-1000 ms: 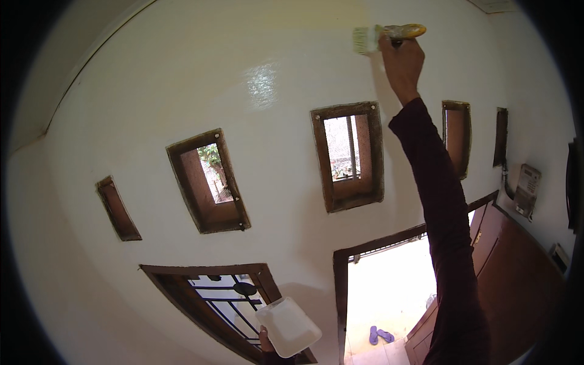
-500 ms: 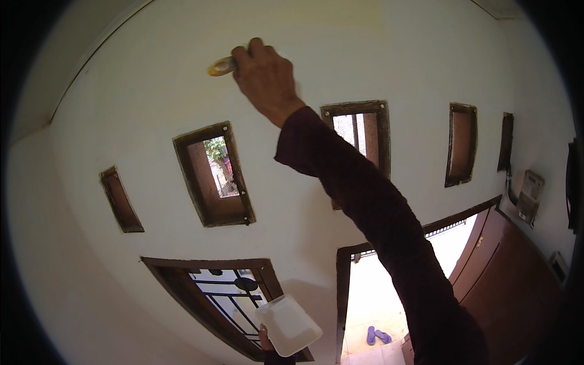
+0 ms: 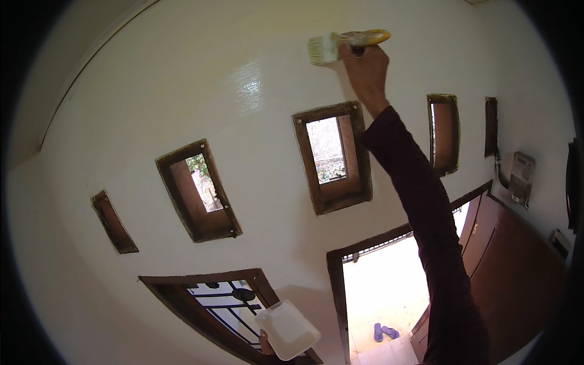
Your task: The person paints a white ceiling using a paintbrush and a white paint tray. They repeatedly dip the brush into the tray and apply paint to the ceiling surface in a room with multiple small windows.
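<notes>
Paintbrush (image 3: 331, 47), upper centre, is grasped near its bristles (image 3: 316, 51) by the right hand (image 3: 368, 68), likely for control; the left hand (image 3: 266, 344) grips a white tray (image 3: 291, 331), lower centre, apparently for reach.

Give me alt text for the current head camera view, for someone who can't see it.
The person's right hand holds a wide paintbrush up at a pale wall, above small brown-framed openings. Lower down, the left hand holds a shallow white tray in front of a barred window. At lower right, an open doorway shows purple flip-flops on the floor outside.
</notes>
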{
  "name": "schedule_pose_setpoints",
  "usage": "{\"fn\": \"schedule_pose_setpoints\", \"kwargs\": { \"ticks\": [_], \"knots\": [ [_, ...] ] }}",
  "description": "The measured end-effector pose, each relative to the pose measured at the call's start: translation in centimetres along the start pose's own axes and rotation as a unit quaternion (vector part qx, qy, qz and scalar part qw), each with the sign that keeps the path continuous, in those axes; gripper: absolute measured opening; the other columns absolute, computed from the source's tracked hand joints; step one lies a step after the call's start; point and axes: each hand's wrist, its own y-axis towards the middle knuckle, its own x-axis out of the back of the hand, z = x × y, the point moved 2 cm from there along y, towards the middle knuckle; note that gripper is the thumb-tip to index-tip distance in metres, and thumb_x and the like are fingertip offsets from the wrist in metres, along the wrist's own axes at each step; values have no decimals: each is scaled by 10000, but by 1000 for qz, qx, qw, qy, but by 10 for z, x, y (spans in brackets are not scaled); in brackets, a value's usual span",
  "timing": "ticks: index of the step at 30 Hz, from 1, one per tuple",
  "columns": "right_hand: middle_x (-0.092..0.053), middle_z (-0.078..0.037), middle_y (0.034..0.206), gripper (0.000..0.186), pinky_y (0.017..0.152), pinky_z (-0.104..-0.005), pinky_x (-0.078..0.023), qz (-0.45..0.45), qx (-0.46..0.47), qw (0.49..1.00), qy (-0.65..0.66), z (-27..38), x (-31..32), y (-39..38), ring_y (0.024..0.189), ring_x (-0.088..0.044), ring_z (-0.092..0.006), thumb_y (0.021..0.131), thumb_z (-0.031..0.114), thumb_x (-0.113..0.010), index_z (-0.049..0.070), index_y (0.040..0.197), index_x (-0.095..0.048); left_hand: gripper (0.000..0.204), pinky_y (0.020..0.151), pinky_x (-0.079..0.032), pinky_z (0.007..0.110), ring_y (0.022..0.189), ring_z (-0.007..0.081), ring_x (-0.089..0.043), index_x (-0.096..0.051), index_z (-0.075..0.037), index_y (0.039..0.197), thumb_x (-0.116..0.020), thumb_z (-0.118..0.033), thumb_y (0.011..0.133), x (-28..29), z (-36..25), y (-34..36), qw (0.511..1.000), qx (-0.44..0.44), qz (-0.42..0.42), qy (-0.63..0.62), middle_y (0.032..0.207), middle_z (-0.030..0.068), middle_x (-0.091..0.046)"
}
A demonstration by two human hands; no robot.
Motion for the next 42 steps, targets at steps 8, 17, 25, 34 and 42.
{"fn": "schedule_pose_setpoints", "kwargs": {
  "ticks": [8, 17, 25, 34, 42],
  "knots": [
    [-618, -86, 890, 204, 686, -394, -543, -75, 163, 957, -226, -21, 52, 47, 776, -653, -249, 819, 204, -662, 86, 984, -652, 754, 824, -542, 559, 1056, 404, -610, -409, -83, 1398, -460, -580, 834, -15, 1, -5, 999, 46, -21, -14, 1287, 183, -542],
    [-589, -99, 857, 129, 632, -383, -560, 9, 285, 932, -225, 42, -61, 10, 761, -640, -246, 809, 149, -651, 80, 918, -649, 541, 746, -554, 478, 971, 307, -633, -472, -163, 1326, -512, -500, 904, -20, -3, -10, 986, 111, -66, -103, 1238, 104, -573],
    [-709, -171, 851, 344, 738, -371, -541, 47, 36, 995, 75, 5, -31, 39, 788, -701, -290, 812, 290, -694, -24, 953, -684, 925, 1013, -404, 619, 1269, 386, -475, -319, -132, 1474, -583, -674, 773, -28, -4, -17, 988, 128, -64, -65, 1426, 157, -447],
    [-680, -146, 862, 303, 647, -356, -545, -68, 73, 988, -122, -74, 64, 81, 756, -687, -250, 838, 272, -667, -1, 971, -660, 840, 999, -412, 577, 1252, 376, -474, -325, -125, 1459, -510, -655, 834, -32, -7, -13, 991, 109, -63, -52, 1424, 161, -435],
    [-583, -70, 904, 226, 684, -397, -526, -4, 212, 936, -282, 0, -1, 41, 795, -626, -268, 829, 235, -619, 115, 1018, -646, 776, 909, -475, 556, 1165, 371, -537, -378, -116, 1417, -523, -609, 836, -31, -4, -10, 994, 92, -36, -52, 1370, 174, -478]
  ]
}}
